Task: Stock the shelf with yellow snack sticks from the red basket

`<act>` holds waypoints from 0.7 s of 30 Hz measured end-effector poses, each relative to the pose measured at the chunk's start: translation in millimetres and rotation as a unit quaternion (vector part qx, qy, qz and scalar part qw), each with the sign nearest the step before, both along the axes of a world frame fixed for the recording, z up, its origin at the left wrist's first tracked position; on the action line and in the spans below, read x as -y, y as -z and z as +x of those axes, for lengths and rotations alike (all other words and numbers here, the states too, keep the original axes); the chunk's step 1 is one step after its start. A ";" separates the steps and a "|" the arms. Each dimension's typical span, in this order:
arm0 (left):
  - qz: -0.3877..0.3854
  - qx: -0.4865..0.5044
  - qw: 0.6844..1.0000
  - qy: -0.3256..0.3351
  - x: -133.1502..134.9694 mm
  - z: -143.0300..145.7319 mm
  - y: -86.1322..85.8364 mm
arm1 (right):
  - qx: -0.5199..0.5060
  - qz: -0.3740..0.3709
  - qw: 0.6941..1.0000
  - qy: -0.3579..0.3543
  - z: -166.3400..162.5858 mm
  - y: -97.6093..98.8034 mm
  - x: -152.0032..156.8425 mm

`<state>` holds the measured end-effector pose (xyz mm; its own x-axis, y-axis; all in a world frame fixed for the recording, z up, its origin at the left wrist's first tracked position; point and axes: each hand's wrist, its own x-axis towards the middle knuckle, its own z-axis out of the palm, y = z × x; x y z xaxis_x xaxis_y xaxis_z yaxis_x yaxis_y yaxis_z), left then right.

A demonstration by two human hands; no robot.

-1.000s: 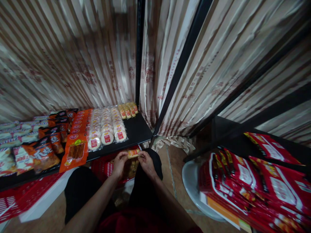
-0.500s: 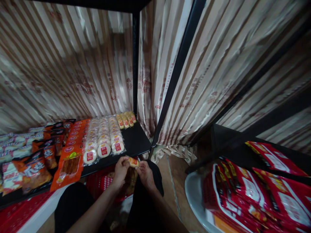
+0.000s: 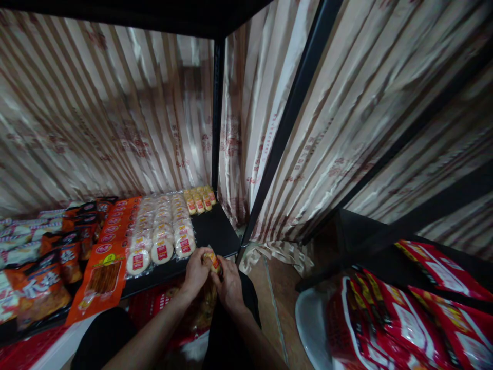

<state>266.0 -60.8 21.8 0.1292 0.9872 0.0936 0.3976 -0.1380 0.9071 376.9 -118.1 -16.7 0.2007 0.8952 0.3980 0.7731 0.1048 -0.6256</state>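
Observation:
Between both hands, just in front of the shelf edge, is a small wrapped snack [image 3: 211, 261] in yellow packaging with a red label. My left hand [image 3: 196, 275] pinches its left side, and my right hand [image 3: 230, 284] has its fingers closed on the right side. Similar small yellow packs [image 3: 199, 200] sit in short rows at the shelf's back right corner. To their left, round white crackers [image 3: 162, 250] in clear wrappers with red labels lie in overlapping rows on the black shelf [image 3: 215, 226].
Orange flat packs [image 3: 103, 264] and orange-black snack bags [image 3: 46, 290] cover the shelf's left part. Black posts [image 3: 285, 128] and striped curtains [image 3: 127, 103] enclose the corner. At right, red bags [image 3: 408, 313] fill a container beside a grey stool [image 3: 310, 321].
The snack has turned from lying crosswise to a steeper slant. My hands have come closer together around it. The view has shifted slightly, so the shelf sits lower.

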 end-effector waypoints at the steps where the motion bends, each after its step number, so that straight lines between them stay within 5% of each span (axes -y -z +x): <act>1: 0.002 -0.004 1.000 0.003 -2.3 0.8 -2.6 | 0.010 0.001 1.000 -0.008 -0.4 -1.2 -2.9; 10: 0.002 0.046 0.998 -0.039 -27.2 7.3 -4.4 | 0.002 -0.011 1.000 0.022 -3.5 -7.4 -37.7; 15: 0.035 -0.015 0.996 -0.084 -23.5 6.8 0.5 | -0.037 -0.020 0.998 0.046 -5.1 -12.0 -61.4; 21: -0.010 -0.075 0.996 -0.051 -26.1 8.2 -9.2 | -0.115 -0.032 0.992 0.038 -10.7 -15.1 -85.6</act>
